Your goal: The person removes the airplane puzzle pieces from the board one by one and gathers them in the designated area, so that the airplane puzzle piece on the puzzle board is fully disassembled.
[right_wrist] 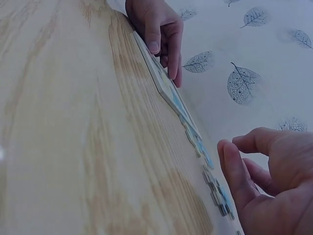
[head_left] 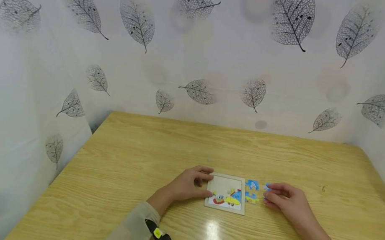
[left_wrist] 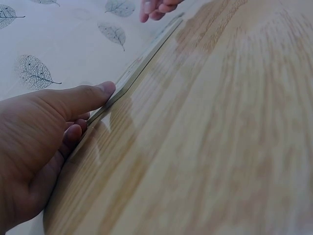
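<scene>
A square wooden puzzle tray (head_left: 228,180) lies flat on the table, a partly filled picture in blue, yellow and red along its lower part. My left hand (head_left: 191,184) holds the tray's left edge, with the thumb on the rim in the left wrist view and the other fingers at its side. Right of the tray lie loose jigsaw pieces, among them a blue piece (head_left: 252,184) and a yellow-and-blue piece (head_left: 250,197). My right hand (head_left: 291,204) hovers over more pieces (right_wrist: 218,195), fingers bent and thumb near the index finger; no piece shows between them in the right wrist view.
The wood-grain table (head_left: 133,156) extends around the tray on all sides. Behind it and at both sides hangs a pale curtain (head_left: 226,57) printed with dark leaves. Black wrist devices (head_left: 159,235) sit at both sleeves.
</scene>
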### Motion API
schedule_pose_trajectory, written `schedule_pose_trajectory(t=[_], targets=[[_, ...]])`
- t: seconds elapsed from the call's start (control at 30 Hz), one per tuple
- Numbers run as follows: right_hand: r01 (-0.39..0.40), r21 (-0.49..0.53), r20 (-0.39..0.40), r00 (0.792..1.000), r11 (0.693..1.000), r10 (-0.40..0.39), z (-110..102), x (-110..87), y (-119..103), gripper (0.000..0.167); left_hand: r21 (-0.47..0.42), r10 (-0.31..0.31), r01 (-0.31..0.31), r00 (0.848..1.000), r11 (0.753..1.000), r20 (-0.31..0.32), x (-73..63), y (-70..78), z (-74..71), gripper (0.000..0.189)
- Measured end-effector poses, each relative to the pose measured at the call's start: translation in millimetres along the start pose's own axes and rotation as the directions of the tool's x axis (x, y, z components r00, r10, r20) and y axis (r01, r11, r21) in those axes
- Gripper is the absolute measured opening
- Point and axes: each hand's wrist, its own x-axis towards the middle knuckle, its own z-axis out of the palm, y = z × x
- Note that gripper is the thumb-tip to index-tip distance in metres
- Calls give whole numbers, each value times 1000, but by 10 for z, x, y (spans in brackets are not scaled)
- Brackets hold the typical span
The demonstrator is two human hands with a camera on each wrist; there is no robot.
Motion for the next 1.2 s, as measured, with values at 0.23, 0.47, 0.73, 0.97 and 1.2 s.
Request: schedule_pose_trajectory(t=[0.23, 0.47, 0.73, 0.97, 1.2], targets=[[-17, 9, 73, 997, 1000, 16, 182, 64, -115, 50, 10, 4, -4, 1000, 1000, 7, -7, -3, -15, 56], [-23, -15, 152, 988, 1000, 25, 303, 123, -177, 46, 27, 15, -15, 1000, 1000, 5, 0, 1, -23, 55], [-20, -13, 278, 960, 1000, 23, 433, 110, -235, 48, 27, 2, -2, 1000, 1000, 9, 0, -15, -12, 56], [-44, -26, 263, 963, 999, 50, 506, 107, -240, 47, 18, -6, 5, 1000, 1000, 15, -7, 3, -9, 56], [-18, -112, 257, 965, 993, 46, 547, 87, -279, 44, 15, -12, 12, 1000, 1000, 8, -8, 10, -9, 55]])
